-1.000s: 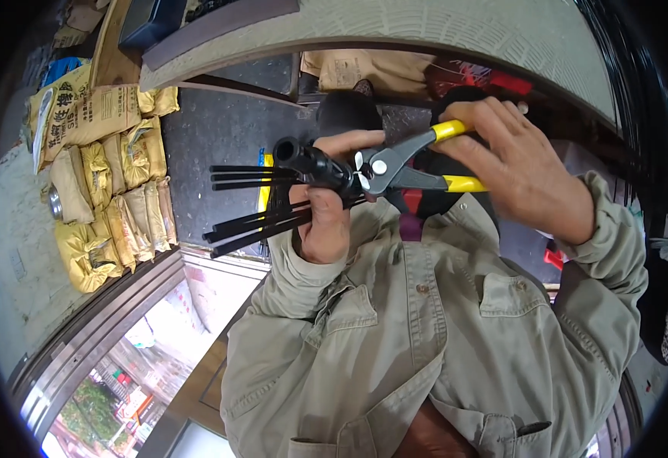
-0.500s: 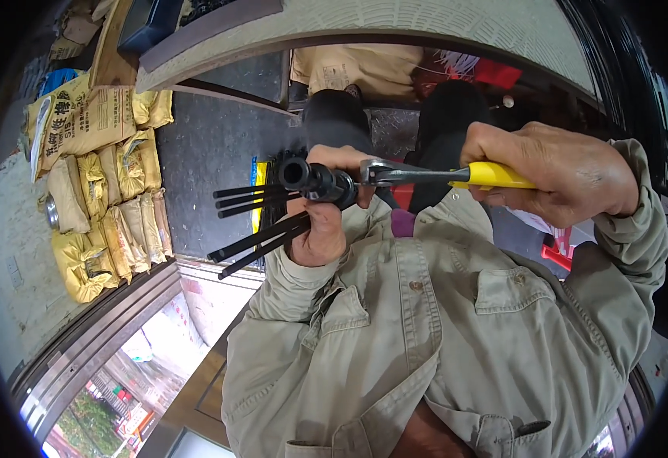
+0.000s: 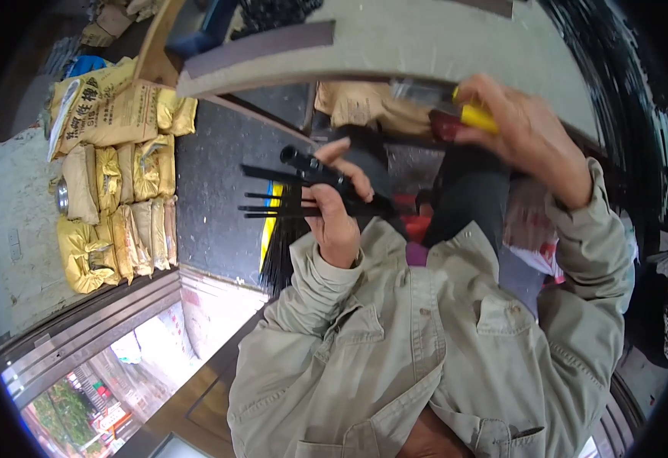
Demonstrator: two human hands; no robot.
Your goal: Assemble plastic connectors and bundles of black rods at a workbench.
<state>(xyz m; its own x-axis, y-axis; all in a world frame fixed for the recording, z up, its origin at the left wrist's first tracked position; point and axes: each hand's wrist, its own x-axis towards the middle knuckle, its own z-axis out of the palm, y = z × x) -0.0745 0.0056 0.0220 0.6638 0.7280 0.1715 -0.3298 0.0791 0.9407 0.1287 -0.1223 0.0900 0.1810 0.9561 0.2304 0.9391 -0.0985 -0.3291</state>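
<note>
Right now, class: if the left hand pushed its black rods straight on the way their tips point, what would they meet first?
Probably the stacked yellow sacks; the left hand aims the black rods that way, though depth is unclear.

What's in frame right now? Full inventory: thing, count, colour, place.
black rod bundle: one bundle, count of rods unclear, black, centre, held in the left hand, ends sticking out to the left
yellow-handled tool: one, yellow grip, head blurred, upper right, in the right hand
sacks: many, exact count unclear, yellow and tan, stacked at left
dark floor: one patch, dark grey, between the sacks and the hands
pale slab: one, grey-beige, across the top
jacket: one, khaki, lower centre and right
left hand: one, centre, closed around the rod bundle
right hand: one, upper right, closed on the tool's grip
</note>
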